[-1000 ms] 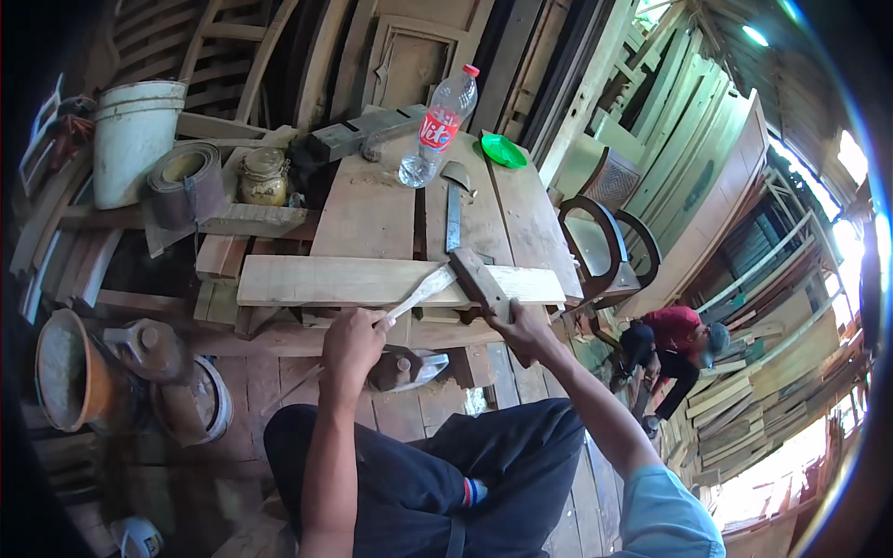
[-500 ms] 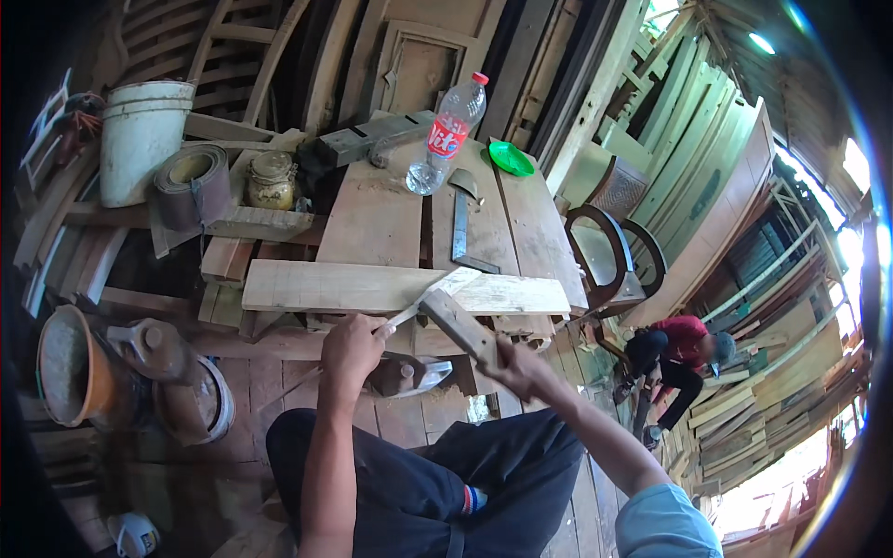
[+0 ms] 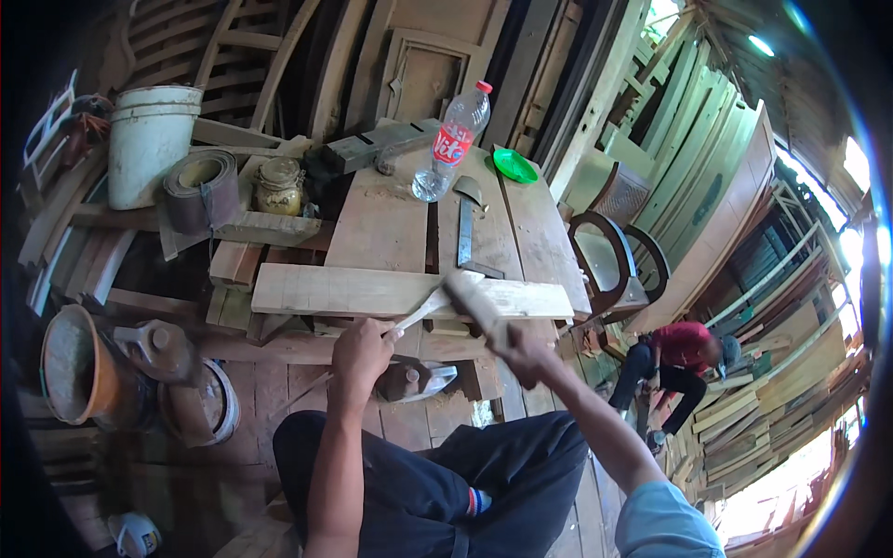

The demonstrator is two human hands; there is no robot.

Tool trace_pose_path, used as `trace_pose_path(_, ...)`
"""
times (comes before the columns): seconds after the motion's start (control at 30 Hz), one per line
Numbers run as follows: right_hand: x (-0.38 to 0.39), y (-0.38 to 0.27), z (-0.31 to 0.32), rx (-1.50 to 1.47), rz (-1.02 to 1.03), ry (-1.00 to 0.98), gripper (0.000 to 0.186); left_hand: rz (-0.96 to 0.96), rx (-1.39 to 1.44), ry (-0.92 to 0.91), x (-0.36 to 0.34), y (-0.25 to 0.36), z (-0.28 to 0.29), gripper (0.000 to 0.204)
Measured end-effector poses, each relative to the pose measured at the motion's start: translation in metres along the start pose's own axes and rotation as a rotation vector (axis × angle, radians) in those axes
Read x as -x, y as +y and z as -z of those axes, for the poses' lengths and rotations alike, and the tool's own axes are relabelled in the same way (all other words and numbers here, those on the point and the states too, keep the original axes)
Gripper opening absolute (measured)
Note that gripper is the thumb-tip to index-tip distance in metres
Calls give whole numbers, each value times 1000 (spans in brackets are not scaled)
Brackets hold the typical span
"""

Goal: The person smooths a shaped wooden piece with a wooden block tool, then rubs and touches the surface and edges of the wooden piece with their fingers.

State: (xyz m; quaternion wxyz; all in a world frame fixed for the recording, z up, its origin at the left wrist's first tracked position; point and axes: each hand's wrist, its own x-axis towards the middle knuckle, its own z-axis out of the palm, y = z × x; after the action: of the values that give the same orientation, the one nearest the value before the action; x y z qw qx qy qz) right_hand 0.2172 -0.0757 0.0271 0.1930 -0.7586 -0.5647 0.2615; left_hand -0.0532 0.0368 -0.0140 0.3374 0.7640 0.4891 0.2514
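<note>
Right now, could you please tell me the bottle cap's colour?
The bottle cap is red, as the head view shows best.

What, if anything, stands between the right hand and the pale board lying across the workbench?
Only the brown tool that the right hand holds, slanting over the board; nothing else visible stands in the way.

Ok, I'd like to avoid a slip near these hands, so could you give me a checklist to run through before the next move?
1. Left hand gripping the pale stick: ok.
2. Right hand holding the wooden block: ok.
3. Left hand apart from the block: ok.
4. Pale board fixed in place: cannot tell; no clamp shows.
5. Metal square well away from the block: not ok; its lower end lies close by.
6. Bottle upright and capped: ok.
</note>
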Motion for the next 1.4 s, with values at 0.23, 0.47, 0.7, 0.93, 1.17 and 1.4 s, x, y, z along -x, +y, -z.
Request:
trace_pose_path(0.23,-15,4,13,168,-173,22,66,-10,-36,30,6,3,2,21)
trace_pose_path(0.47,-16,2,20,224,-286,43,62,1,16,14,8,3,7,20)
trace_pose_path(0.7,-8,5,15,307,-90,-79,58,63,6,-31,7,4,7,22)
trace_pose_path(0.93,5,6,-4,353,105,-1,57,38,1,-43,1,8,3,22)
trace_pose_path(1.17,-13,5,9,231,80,100,59,-6,-19,5,1,3,0,22)
trace_pose_path(1.4,-8,-13,15,138,-391,-42,61,41,-4,-45,8,6,5,22)
